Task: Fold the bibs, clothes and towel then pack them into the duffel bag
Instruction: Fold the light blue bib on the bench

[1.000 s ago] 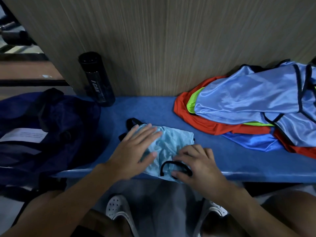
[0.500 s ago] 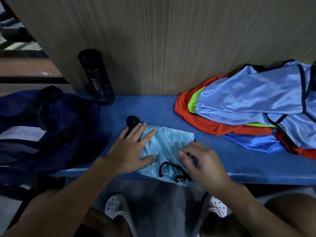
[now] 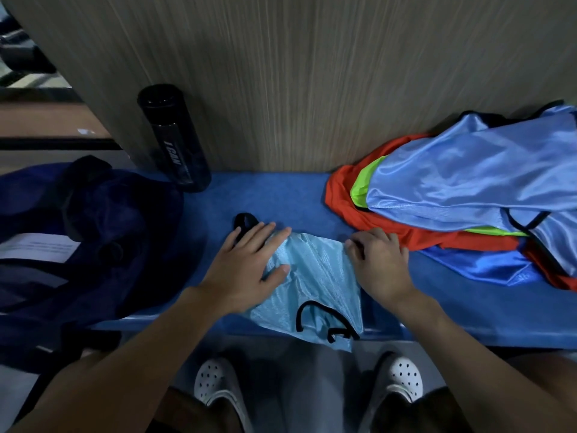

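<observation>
A: Our hands are apart. The left hand [image 3: 246,267] lies flat with straight fingers, pressing the left side of the light blue bib [image 3: 315,282]. The right hand [image 3: 381,264] has its fingers curled over the bib's far right corner.

B: So the bib sits between our hands, folded small on the tabletop [image 3: 281,195]. Its near end, with the black trim, hangs over the front edge.

A: A second ago our right hand was down by that black trim at the near edge. It has since moved up to the far corner. The left hand has stayed pressed on the cloth, shifted only slightly.

B: Around us, the wooden wall panel [image 3: 312,73] rises straight behind the tabletop. The dark blue duffel bag [image 3: 93,229] slumps at the left, just beside our left hand. A heap of unfolded bibs [image 3: 468,182], pale blue over green, red and deep blue, lies at the right, close to our right knuckles.

A: The black bottle [image 3: 175,142] stands upright against the panel, next to the bag. A black strap [image 3: 245,220] pokes out beyond our left fingertips.
</observation>
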### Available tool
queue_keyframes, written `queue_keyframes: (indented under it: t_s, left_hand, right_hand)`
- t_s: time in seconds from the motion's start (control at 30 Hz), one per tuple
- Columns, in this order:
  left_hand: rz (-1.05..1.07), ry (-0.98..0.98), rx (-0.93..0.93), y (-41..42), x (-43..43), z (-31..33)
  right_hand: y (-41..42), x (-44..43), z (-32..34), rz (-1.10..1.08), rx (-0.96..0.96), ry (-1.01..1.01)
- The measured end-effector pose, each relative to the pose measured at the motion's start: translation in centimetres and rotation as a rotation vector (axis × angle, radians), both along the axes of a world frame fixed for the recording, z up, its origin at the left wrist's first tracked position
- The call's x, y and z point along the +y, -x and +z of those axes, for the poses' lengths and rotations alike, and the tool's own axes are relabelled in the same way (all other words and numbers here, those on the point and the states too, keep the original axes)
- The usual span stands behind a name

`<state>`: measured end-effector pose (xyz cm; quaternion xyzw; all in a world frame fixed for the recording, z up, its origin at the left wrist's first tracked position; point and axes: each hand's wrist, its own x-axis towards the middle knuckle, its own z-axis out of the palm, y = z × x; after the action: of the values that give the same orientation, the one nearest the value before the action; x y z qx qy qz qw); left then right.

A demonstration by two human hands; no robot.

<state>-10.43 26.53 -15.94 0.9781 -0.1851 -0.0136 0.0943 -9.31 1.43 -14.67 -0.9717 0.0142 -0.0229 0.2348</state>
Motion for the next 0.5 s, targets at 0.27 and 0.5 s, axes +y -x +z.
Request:
queue_keyframes:
  t_s: [0.27, 0.5]
  left_hand:
    - [0.016, -0.096, 0.025, 0.7, 0.3, -0.2]
    - [0.01, -0.139, 0.066, 1.1, 0.5, 0.2]
  right_hand:
    - [0.1, -0.4, -0.1, -0.014, -0.035, -0.003]
    - [1.1, -1.6, -0.1, -0.032, -0.015, 0.138]
